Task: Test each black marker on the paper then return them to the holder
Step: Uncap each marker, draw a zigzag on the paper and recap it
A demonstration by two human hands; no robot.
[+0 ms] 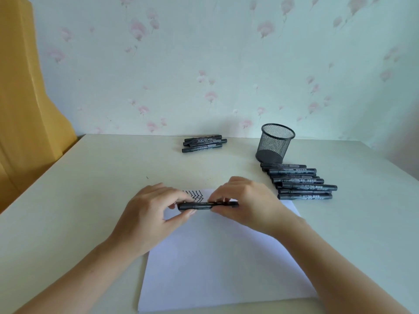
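- A black marker [207, 205] is held level above the far end of the white paper [217, 257], its length running left to right.
- The left hand [154, 214] has its grip on the marker's left end, pinching it between thumb and fingertips.
- The right hand [244, 200] has its grip on the right part of the same marker, fingers curled over the barrel; the marker's right tip just shows past the fingers.
- Whether the cap is on or partly pulled off cannot be told, since the fingers cover the joint.
- Black zigzag lines [195, 195] are drawn on the far edge of the paper, just behind the held marker and between the two hands.
- The paper lies on the pale counter [90, 177], near the person, with both forearms reaching over it.
- A black mesh holder [275, 142] stands upright at the far right of the counter.
- A row of black markers [299, 181] lies side by side on the counter just in front of the holder, the nearest one beside the paper's far right corner.
- A smaller bunch of black markers [204, 143] lies at the far middle of the counter, well apart from the holder.
- Floral wallpaper [204, 64] covers the wall behind, and a yellow curtain [25, 98] hangs at the far left.
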